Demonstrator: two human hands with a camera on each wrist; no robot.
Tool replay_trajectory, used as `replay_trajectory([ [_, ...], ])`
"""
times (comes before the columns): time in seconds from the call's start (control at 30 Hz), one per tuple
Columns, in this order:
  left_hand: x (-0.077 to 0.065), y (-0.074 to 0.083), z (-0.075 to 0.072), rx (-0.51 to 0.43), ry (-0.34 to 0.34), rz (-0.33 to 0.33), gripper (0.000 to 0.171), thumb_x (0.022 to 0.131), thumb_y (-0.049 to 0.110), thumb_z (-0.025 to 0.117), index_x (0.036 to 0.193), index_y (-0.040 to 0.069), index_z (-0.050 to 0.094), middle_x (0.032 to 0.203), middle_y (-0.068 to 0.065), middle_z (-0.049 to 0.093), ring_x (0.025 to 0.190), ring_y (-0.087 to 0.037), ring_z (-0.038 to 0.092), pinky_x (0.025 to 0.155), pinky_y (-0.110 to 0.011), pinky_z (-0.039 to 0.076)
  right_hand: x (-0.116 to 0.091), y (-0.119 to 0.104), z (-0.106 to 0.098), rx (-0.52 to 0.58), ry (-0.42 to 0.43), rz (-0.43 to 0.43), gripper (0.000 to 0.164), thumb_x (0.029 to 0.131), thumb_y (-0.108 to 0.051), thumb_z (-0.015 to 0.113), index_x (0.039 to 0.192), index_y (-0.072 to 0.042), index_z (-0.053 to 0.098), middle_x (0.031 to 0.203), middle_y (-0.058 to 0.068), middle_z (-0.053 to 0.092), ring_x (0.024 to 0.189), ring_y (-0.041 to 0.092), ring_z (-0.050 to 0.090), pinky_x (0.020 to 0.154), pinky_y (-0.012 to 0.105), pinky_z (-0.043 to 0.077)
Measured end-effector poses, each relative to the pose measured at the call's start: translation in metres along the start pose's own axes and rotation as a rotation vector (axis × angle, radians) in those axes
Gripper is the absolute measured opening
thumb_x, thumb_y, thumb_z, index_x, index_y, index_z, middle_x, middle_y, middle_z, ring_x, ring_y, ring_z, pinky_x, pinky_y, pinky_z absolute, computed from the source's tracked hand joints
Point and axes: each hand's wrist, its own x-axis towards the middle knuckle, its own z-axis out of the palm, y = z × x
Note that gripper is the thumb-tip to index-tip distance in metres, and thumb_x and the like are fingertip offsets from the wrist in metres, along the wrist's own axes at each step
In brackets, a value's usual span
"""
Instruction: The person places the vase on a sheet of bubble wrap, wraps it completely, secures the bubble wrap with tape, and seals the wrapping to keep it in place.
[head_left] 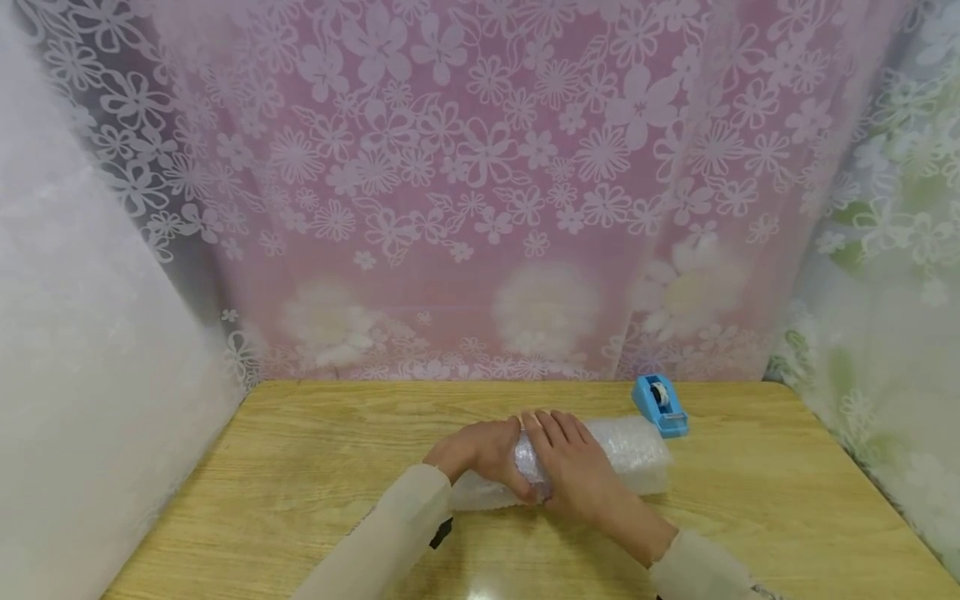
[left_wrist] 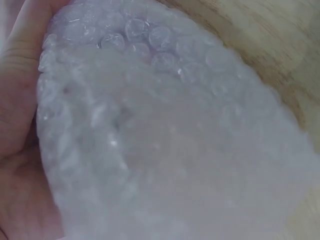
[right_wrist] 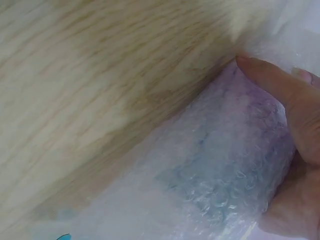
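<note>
A long bundle of clear bubble wrap (head_left: pixel 636 454) lies across the wooden table, with a faint purple tint showing through its middle. My left hand (head_left: pixel 486 452) grips it left of centre, thumb on the near side and fingers over the far side. Right beside it, my right hand (head_left: pixel 573 467) holds the bundle from above, its fingers laid over the top. In the left wrist view, the bubble wrap (left_wrist: pixel 170 130) curves away from the palm. The right wrist view has the thumb and fingers around the wrap (right_wrist: pixel 215 155). What is inside stays hidden.
A blue tape dispenser (head_left: pixel 660 407) with a roll in it stands just behind the bundle's right end. The wooden table (head_left: pixel 322 450) ends at a pink flowered curtain (head_left: pixel 465 208) at the back, with pale sheets hanging on both sides.
</note>
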Motion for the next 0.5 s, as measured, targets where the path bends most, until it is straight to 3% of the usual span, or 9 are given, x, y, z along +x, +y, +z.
replay_trajectory([
  [0.13, 0.0001, -0.0022, -0.0021, -0.026, -0.006, 0.003, 0.095, 0.065, 0.051, 0.082, 0.137, 0.005, 0.039, 0.096, 0.005, 0.056, 0.079, -0.008, 0.055, 0.069, -0.027, 0.048, 0.0023, -0.0011, 0.0025, -0.021, 0.029, 0.0, 0.108, 0.048, -0.042, 0.094, 0.133, 0.002, 0.043, 0.128, 0.022, 0.049, 0.118, 0.039, 0.045, 0.102, 0.05, 0.033],
  [0.5, 0.0041, -0.0064, -0.0055, -0.112, -0.075, 0.048, 0.065, 0.069, 0.048, 0.081, 0.114, 0.013, 0.05, 0.092, 0.004, 0.054, 0.076, -0.011, 0.056, 0.064, -0.027, 0.048, 0.0031, 0.0003, -0.0034, 0.021, -0.038, 0.024, 0.094, 0.053, -0.041, 0.09, 0.126, 0.0, 0.047, 0.107, 0.016, 0.057, 0.094, 0.033, 0.057, 0.085, 0.047, 0.046],
])
